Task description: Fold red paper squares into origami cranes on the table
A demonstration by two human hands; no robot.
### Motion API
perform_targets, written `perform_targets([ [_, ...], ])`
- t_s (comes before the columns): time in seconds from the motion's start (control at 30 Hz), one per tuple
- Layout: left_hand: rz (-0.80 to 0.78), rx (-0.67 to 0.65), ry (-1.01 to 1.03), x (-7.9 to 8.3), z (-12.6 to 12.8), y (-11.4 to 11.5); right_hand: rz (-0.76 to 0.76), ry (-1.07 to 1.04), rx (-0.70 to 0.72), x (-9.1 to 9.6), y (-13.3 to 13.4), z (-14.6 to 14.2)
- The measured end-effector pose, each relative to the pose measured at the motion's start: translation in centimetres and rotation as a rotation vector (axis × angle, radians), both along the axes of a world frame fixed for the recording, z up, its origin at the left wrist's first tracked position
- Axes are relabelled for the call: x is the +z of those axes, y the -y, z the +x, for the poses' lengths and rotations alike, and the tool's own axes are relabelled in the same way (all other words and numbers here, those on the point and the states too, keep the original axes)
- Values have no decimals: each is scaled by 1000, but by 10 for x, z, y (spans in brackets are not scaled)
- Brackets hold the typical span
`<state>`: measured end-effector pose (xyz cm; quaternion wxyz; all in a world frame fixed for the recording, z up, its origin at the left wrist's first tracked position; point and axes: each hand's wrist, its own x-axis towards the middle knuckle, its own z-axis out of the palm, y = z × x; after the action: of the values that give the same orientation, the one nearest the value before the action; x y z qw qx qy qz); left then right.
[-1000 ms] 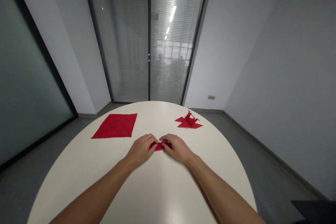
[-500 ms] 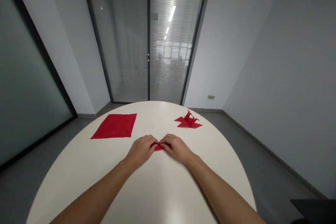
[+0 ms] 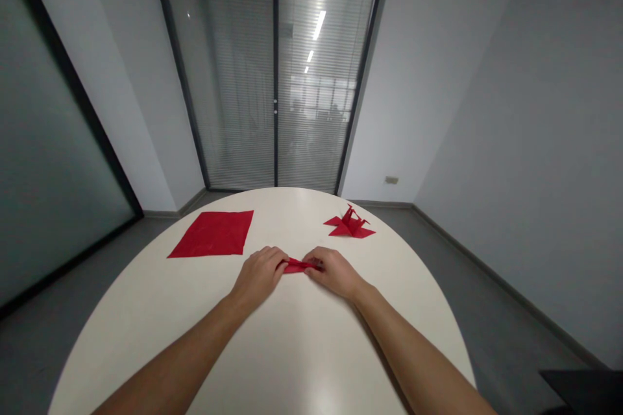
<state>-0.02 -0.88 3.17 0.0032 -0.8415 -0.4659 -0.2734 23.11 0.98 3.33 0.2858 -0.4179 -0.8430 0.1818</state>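
1. Head view, centre: folded red paper (image 3: 294,267) directly between left hand (image 3: 261,273) and right hand (image 3: 335,273), in front of the person, over the middle of the white table (image 3: 296,343). Long axis running side to side, roughly square to the person's line of sight; a narrow raised band along the far side, dipping slightly toward the right.

2. Head view, left side of the grip: left hand narrowed around the paper's left end, thumb on the near side, fingers curled over the far side. Exact fingertip contact hidden by the hand itself.

3. Head view, right side: right hand likewise narrowed, holding the right end. Neither hand clearly nearer; both touching the paper, with only the middle stretch exposed between. Whether resting on the table or slightly lifted, impossible to tell.

4. Head view, farther off: flat red sheet (image 3: 214,233) beyond and to the left, nearer to the left hand; winged red figure (image 3: 349,227) beyond and slightly to the right, nearer to the right hand. Both lying on the table, apart from the hands and from the folded paper.
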Motion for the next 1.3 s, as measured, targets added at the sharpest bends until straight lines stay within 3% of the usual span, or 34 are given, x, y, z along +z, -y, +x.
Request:
perform_targets([
  [0.37,48,14,44,0,1,0,13,-13,-77,13,2,8],
  [0.83,91,11,82,3,1,5,-135,-242,-12,8,-2,15],
  [1.07,142,-29,69,6,4,8,51,-88,7,17,5,11],
  [1.3,130,-80,65,7,3,7,132,-1,21,21,4,11],
])
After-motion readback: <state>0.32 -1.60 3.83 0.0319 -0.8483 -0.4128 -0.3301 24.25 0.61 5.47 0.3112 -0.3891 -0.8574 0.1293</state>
